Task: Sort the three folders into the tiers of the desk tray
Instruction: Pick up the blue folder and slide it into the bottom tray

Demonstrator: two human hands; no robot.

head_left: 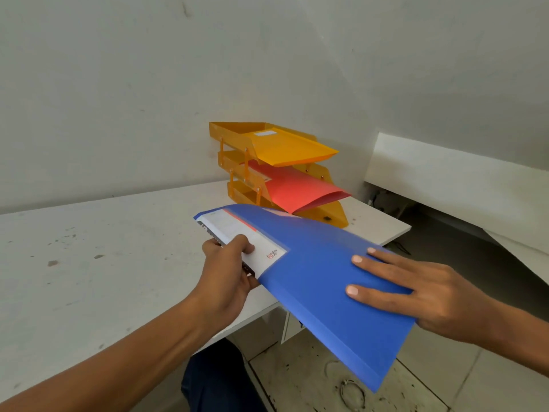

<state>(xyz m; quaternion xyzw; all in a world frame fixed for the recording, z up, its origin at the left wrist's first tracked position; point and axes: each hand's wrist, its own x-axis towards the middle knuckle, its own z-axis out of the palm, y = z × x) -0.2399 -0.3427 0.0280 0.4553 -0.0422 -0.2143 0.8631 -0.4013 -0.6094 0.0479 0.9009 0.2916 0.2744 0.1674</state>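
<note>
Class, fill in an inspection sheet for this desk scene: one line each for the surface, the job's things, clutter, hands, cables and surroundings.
Surface: white desk, scuffed and spotted.
Job's things: orange desk tray with three tiers; yellow folder in the top tier, red folder in the middle tier, blue folder held in front of the tray.
Clutter: nothing seen on the desk.
Hands: left hand grips the blue folder's labelled edge; right hand grips its other side, fingers on top.
Cables: dark leads behind the desk's far corner.
Surroundings: plain wall; stained tiled floor.
</note>
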